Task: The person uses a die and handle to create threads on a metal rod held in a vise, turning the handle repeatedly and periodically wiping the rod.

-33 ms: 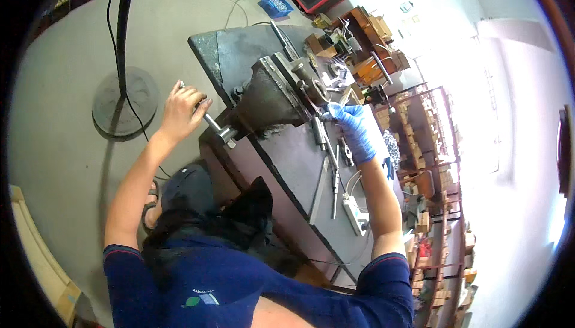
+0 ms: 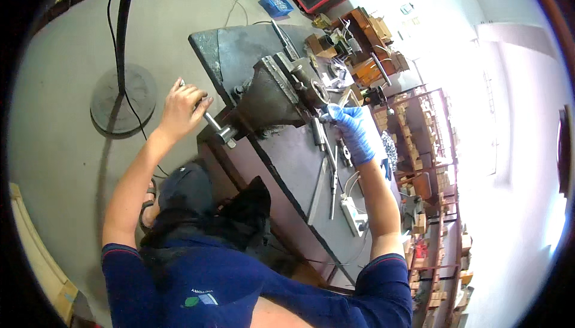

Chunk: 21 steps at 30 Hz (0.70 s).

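Head view: the bench vise (image 2: 269,97) is seen between the two hands, mounted at the edge of the dark workbench (image 2: 293,160). Its long axis is laid slantwise, from the screw head (image 2: 225,134) at the lower left toward the jaw end at the upper right. The vise handle (image 2: 209,120) is passed through that screw head and is tilted across the picture, upper left to lower right, well off the line of the body.

The handle is grasped by the bare left hand (image 2: 181,109), its fingers curled around the bar; the screw head is left just beyond that hand, toward the lower right, so the screw side is reached far more nearly by the left hand than by the right.

The right hand (image 2: 354,130), covered by a blue glove, is held at the opposite, jaw end, its fingertips drawn together close beside the metal. Whether a small piece is pinched there cannot be told.

Below the gloved fingers, a metal cylinder (image 2: 317,133) is seen on the bench; nearer the person, a flat bar (image 2: 317,195) and a thin rod (image 2: 333,190) are laid roughly side by side, with a white power strip (image 2: 352,215) placed to their right.
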Available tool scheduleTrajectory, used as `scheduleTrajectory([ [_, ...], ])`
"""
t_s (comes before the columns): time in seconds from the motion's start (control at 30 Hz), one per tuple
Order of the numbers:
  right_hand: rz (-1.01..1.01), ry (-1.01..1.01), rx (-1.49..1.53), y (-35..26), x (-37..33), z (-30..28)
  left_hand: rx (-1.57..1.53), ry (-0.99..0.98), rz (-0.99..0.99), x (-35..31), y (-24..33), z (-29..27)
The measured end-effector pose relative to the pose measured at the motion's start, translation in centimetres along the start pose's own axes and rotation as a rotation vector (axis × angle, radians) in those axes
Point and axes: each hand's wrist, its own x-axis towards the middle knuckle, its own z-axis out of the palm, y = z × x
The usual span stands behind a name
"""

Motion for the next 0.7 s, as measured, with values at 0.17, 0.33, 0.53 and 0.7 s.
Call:
scheduleTrajectory([
  [0.17,-0.018,-0.064,0.146,2.6,1.9,0.1,-0.070,-0.038,0.002,1.0,-2.4,0.4],
  [0.33,0.006,-0.152,0.076,3.5,2.3,-0.5,-0.098,0.079,0.004,0.4,-3.1,1.4],
  [0.53,0.028,0.021,-0.081,2.6,1.4,0.8,-0.347,-0.188,-0.401,-3.8,-4.0,4.4],
  [0.7,-0.143,0.026,-0.066,2.4,1.4,1.8,-0.841,-0.116,-0.665,-9.7,-3.3,9.8],
])
